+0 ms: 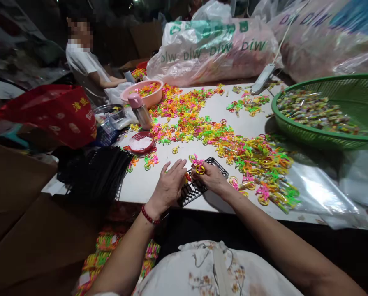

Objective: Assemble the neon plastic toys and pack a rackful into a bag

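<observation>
A black plastic grid tray (pixel 195 192) lies slanted at the front of the table, under both of my hands. My right hand (pixel 212 177) is closed on a small pink and yellow toy bicycle (pixel 198 164), held just above the tray. My left hand (pixel 170 183) rests at the tray's left part with its fingers stretched out and its thumb raised. Between the hands a bit of red and orange plastic (pixel 188 176) shows at the grid; the left fingers partly hide it.
Loose toy bicycles (pixel 254 164) cover much of the table. At the right stands a green basket (pixel 319 137) of wrapped pieces; at the left, a stack of black trays (pixel 94 172), a red dish (pixel 152 144) and a thermos (pixel 142 114). Another person (pixel 88 68) works beyond a pink basin (pixel 154 98).
</observation>
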The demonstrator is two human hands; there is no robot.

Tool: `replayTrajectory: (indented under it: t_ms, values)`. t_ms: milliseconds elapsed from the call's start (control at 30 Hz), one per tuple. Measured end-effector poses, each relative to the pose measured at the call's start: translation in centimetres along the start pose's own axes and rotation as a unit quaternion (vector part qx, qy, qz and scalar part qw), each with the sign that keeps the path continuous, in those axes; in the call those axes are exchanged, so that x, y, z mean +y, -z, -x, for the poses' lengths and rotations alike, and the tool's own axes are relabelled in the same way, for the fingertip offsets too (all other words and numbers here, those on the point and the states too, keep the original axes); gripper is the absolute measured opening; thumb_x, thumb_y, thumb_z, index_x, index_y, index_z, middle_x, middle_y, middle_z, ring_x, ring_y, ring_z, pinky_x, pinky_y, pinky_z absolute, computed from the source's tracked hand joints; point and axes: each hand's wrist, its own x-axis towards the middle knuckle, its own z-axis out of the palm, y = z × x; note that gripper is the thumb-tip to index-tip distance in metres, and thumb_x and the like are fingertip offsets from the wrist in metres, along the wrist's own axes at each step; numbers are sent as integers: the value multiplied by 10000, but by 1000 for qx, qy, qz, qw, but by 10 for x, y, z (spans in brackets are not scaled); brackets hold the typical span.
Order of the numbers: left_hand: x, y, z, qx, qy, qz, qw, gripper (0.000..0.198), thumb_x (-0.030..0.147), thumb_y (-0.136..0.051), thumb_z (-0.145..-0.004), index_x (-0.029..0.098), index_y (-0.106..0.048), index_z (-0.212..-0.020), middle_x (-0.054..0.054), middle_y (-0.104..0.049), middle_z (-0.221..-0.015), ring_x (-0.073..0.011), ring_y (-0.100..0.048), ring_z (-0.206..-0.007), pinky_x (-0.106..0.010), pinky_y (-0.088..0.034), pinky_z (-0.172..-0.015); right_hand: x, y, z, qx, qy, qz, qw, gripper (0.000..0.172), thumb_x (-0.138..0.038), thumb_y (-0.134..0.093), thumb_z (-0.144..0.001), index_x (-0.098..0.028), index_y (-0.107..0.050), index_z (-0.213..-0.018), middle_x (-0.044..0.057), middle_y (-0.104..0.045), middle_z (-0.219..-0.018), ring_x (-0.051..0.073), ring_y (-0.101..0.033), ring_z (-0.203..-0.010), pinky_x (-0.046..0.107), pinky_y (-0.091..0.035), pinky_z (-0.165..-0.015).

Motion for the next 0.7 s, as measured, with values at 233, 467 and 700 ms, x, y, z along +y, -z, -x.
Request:
replayTrajectory:
  t_ms: [233, 467, 700]
  values:
    - [1, -2, 0, 4, 3, 5, 1000, 324, 148, -431, -958, 196, -445, -1278, -114, -485, -1457, -202, -381, -1405, -486, -252, -1152, 3, -12, -3, 1, -62, -185, 981, 288, -466, -697, -748, -205, -617, -840, -31, -602, -722, 128, -554, -611, 256, -458, -586]
    - [1, -1, 0, 3, 7, 11, 1000, 315, 147, -431, -959, 194, -458, -1269, -122, -488, -1453, -209, -388, -1401, -490, -262, -1146, 2, -2, 11, 115, -161, -299, 934, 331, -409, -839, -601, -177, -680, -776, -35, -595, -644, 94, -462, -545, 249, -365, -529]
    - [0, 1, 0, -4, 8, 17, 1000, 344, 147, -412, -962, 203, -445, -1299, -125, -479, -1461, -205, -373, -1410, -489, -264, -1146, 4, -17, -1, 51, -135, -340, 929, 336, -386, -827, -638, -179, -636, -821, -40, -598, -693, 90, -490, -577, 245, -421, -580]
